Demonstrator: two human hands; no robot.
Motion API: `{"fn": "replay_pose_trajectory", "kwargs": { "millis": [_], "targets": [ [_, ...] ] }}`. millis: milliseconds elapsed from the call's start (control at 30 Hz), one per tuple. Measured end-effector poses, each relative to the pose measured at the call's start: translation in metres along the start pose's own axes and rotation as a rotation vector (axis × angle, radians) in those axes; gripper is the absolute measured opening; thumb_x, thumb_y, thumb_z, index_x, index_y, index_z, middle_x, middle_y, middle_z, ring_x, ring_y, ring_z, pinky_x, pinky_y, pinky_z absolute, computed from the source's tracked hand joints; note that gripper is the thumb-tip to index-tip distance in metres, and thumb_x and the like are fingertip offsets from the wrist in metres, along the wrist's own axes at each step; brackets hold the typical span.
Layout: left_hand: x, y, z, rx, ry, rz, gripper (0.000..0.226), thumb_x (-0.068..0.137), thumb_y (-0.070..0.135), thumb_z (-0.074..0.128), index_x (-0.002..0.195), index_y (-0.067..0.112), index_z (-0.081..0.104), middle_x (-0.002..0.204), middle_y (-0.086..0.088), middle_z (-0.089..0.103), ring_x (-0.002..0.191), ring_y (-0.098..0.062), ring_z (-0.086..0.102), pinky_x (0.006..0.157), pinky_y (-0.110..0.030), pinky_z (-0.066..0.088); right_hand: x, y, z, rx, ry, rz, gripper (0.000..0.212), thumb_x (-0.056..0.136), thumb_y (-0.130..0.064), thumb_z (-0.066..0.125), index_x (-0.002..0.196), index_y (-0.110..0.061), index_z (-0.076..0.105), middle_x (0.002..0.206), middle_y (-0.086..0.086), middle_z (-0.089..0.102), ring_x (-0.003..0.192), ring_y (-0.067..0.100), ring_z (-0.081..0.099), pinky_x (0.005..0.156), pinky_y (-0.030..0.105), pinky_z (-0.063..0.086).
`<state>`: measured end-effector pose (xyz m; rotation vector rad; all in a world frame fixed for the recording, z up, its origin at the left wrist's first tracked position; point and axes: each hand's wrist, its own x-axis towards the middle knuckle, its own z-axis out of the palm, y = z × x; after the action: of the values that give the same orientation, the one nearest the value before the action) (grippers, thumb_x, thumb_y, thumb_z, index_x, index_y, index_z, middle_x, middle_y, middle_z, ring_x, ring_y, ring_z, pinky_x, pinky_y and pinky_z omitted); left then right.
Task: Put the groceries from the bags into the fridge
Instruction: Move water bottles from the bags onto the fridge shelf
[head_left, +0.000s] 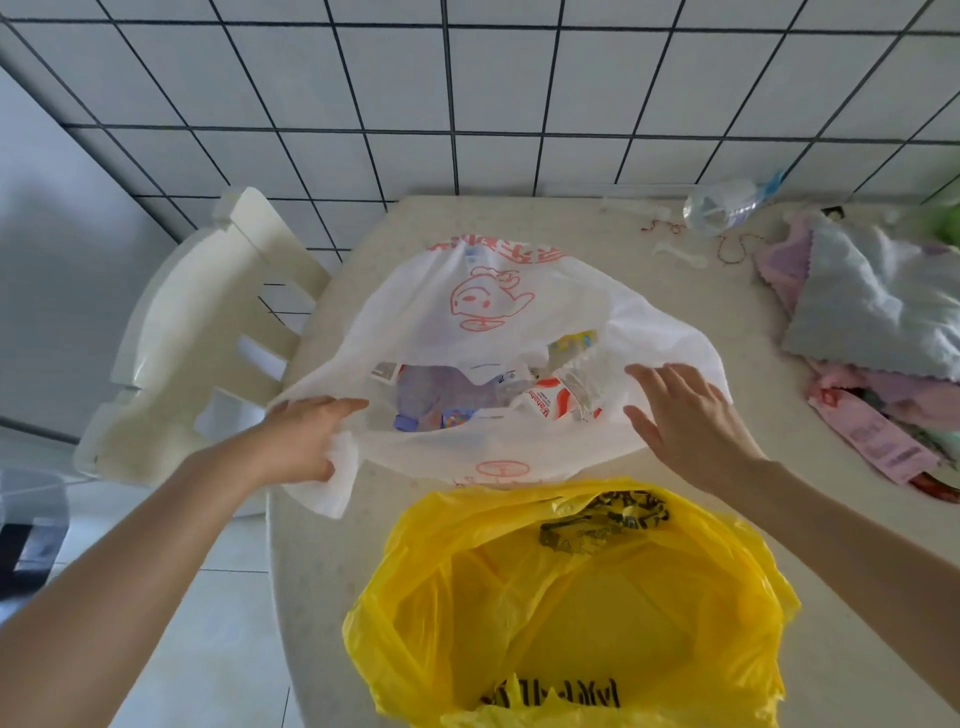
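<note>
We've got the white bag (467, 322) sitting mid-table with its mouth pulled wide. Our left hand (306, 441) grips the near-left rim, fingers curled round a bunched handle, while our right hand (685, 421) hovers at the right rim with fingers spread and loose, holding nothing. The groceries are inside the bag: a red-and-white carton (550, 402), a clear bottle (582, 379) leaning by it, and some purple and blue packets (431, 400) further left.

What could go sideways from here? The plastic is thin and floppy, so if we let go on the left the mouth probably flops shut over everything. Yank one item out and the rest may tip, since they look loosely piled. The bag also sits near the table (623, 239) edge on the left, right above the chair (208, 322) — a hard tug could drag it off.

The yellow bag (566, 597) stands open just in front of us, touching the white one's near rim, so our arms have to reach over it. Folded cloths (862, 306) and a pink slip (872, 441) crowd the right side, with a clear cup (722, 208) at the back. No fridge in view that we can be sure of.
</note>
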<state>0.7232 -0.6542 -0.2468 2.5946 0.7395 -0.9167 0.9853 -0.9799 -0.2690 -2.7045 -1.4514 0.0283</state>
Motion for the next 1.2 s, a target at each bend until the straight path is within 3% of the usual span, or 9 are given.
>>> {"fn": "replay_pose_trajectory", "kwargs": {
  "millis": [100,267,400,533,633,767,967,1067,1200],
  "targets": [
    [-0.008,0.01,-0.032,-0.02,-0.097,0.06,0.095,0.076,0.018,0.074,0.151,0.036,0.018,0.153,0.006,0.033,0.133,-0.017,0.041,0.104,-0.029,0.039,0.017,-0.009,-0.004,-0.075,0.168,-0.105,0.052,0.076,-0.01,0.075,0.124,-0.008,0.057,0.109,0.012,0.065,0.106,0.038,0.057,0.078,0.046,0.051],
    [-0.016,0.033,-0.073,-0.146,-0.211,0.119,0.085,0.082,0.035,0.074,0.149,0.04,0.022,0.148,0.014,0.039,0.132,-0.011,0.042,0.103,-0.025,0.038,0.041,-0.02,0.0,-0.13,0.317,-0.295,0.044,0.074,-0.003,0.072,0.117,-0.009,0.063,0.118,0.014,0.061,0.112,0.035,0.045,0.088,0.048,0.045],
    [0.016,0.054,-0.062,-0.035,-0.01,0.113,0.076,0.083,0.054,0.065,0.148,0.034,0.03,0.147,0.006,0.045,0.13,-0.021,0.046,0.104,-0.035,0.039,0.059,-0.033,0.0,-0.132,0.218,-0.349,0.051,0.075,-0.011,0.072,0.124,-0.01,0.06,0.127,0.019,0.057,0.119,0.038,0.042,0.095,0.055,0.045],
    [0.045,0.047,-0.032,0.3,0.049,-0.034,0.096,0.082,0.051,0.066,0.153,0.036,0.003,0.162,-0.002,0.007,0.143,-0.047,0.014,0.113,-0.055,0.02,0.078,-0.031,-0.002,-0.183,0.146,-0.183,0.063,0.08,-0.03,0.07,0.138,-0.018,0.048,0.13,0.019,0.051,0.121,0.046,0.042,0.105,0.064,0.031],
    [0.065,0.031,-0.033,0.231,0.26,0.017,0.106,0.083,0.045,0.068,0.15,0.041,-0.013,0.162,0.0,-0.002,0.144,-0.047,0.009,0.108,-0.067,0.024,0.092,-0.023,-0.001,-0.201,0.133,-0.123,0.064,0.088,-0.036,0.059,0.146,-0.022,0.036,0.135,0.019,0.047,0.123,0.046,0.042,0.105,0.065,0.028],
    [0.092,0.012,-0.044,0.172,0.437,0.117,0.111,0.076,0.043,0.075,0.15,0.043,-0.007,0.161,0.004,0.01,0.143,-0.037,0.022,0.101,-0.07,0.033,0.113,-0.008,0.004,-0.154,0.125,-0.115,0.066,0.092,-0.036,0.054,0.149,-0.024,0.023,0.136,0.016,0.047,0.121,0.044,0.044,0.104,0.061,0.032],
    [0.135,0.001,-0.058,0.121,0.401,0.102,0.12,0.068,0.064,0.073,0.147,0.047,-0.016,0.162,0.007,-0.013,0.149,-0.034,0.005,0.107,-0.071,0.025,0.144,0.007,0.024,-0.134,-0.128,-0.031,0.073,0.089,-0.065,0.036,0.15,-0.027,0.025,0.149,0.017,0.032,0.128,0.048,0.036,0.101,0.069,0.031],
    [0.153,-0.002,-0.065,-0.038,0.326,0.055,0.119,0.065,0.076,0.065,0.145,0.047,-0.018,0.162,0.005,-0.017,0.145,-0.032,0.025,0.108,-0.065,0.029,0.158,0.013,0.033,0.054,-0.223,0.083,0.09,0.078,-0.079,0.022,0.15,-0.025,0.021,0.154,0.011,0.027,0.135,0.039,0.033,0.106,0.06,0.032],
    [0.163,-0.019,-0.055,-0.137,0.209,0.042,0.13,0.056,0.081,0.067,0.145,0.046,-0.022,0.162,0.011,-0.011,0.139,-0.028,0.037,0.108,-0.06,0.031,0.16,0.024,0.036,0.331,-0.298,0.168,0.093,0.075,-0.076,0.031,0.147,-0.017,0.029,0.145,0.014,0.044,0.126,0.034,0.047,0.103,0.048,0.04]
  ]
}}
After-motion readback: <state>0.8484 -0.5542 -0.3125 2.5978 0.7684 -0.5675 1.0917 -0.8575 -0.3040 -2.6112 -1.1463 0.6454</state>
